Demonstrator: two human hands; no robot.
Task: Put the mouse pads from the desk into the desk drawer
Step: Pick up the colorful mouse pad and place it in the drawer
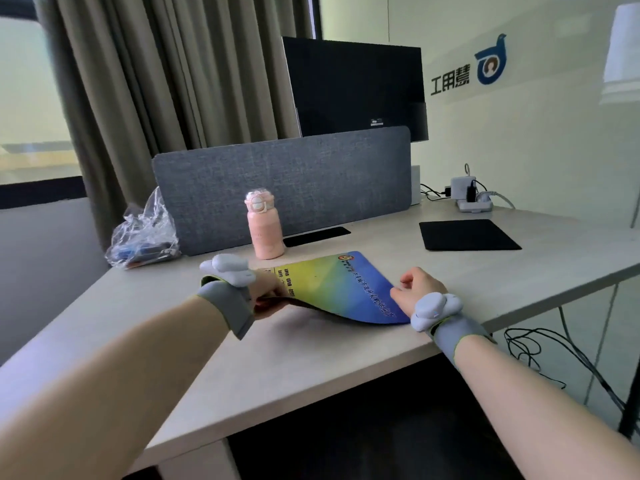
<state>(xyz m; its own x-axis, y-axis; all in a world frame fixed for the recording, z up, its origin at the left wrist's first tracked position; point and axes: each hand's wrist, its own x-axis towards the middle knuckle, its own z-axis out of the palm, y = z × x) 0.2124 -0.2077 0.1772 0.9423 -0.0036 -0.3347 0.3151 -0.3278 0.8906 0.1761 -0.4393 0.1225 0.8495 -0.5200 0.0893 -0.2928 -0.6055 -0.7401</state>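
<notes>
A yellow-to-blue printed mouse pad (332,285) lies near the front of the pale desk (298,358). My left hand (268,292) pinches its left edge and lifts it, so the dark underside shows. My right hand (414,289) rests on the pad's right edge with curled fingers. A black mouse pad (467,234) lies flat further right on the desk, out of both hands' reach. No drawer shows in this view.
A pink bottle (264,227) stands just behind the coloured pad. A crumpled plastic bag (143,233) sits at the left, against a grey felt divider (284,185). A monitor (356,88) stands behind it. A power strip (471,197) sits at the back right, and cables (540,355) hang under the desk.
</notes>
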